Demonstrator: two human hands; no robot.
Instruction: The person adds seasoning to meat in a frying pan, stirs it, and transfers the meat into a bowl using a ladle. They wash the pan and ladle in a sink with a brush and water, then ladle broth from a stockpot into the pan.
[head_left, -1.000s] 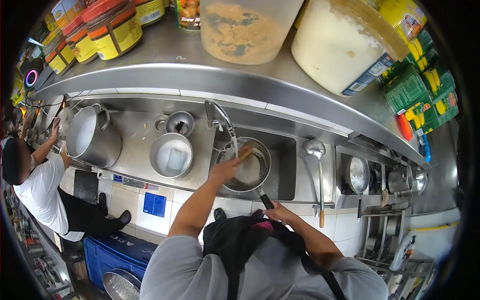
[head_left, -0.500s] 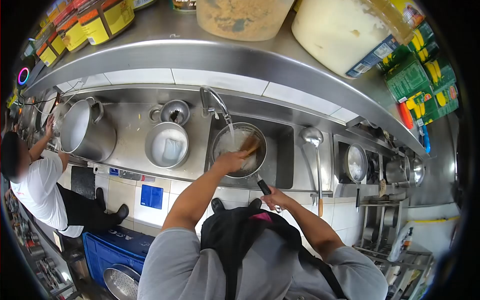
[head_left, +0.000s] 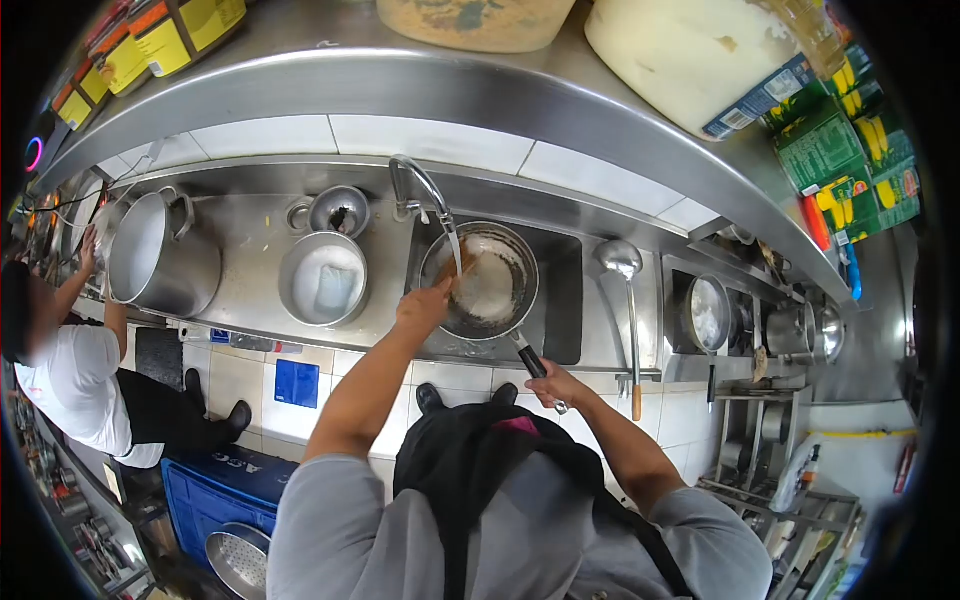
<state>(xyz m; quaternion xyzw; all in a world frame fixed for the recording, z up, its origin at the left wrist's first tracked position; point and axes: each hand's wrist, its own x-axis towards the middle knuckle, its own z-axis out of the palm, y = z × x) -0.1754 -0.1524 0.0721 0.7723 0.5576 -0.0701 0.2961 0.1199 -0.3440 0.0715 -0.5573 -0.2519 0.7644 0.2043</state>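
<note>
A round metal pan (head_left: 487,283) with cloudy, foamy liquid is over the sink basin (head_left: 562,300), under the running tap (head_left: 424,187). My right hand (head_left: 553,384) is closed round the pan's black handle (head_left: 528,352). At the pan's left side my left hand (head_left: 424,307) grips a brown brush-like tool (head_left: 458,258), whose far end is partly hidden in the pan. Left of the basin stands a pot (head_left: 323,279) with whitish liquid and a pale block or cloth, and behind it a small metal bowl (head_left: 339,211).
A large pot (head_left: 165,252) stands at the left, near a co-worker (head_left: 75,380). A long ladle (head_left: 633,330) lies right of the basin. Farther right a pan (head_left: 708,314) sits on the stove. The steel shelf (head_left: 350,95) with tubs overhangs the counter.
My left hand has moved the brown tool from the pan's middle and right side to its left side. My right hand stays on the handle. The whole view has shifted slightly.
</note>
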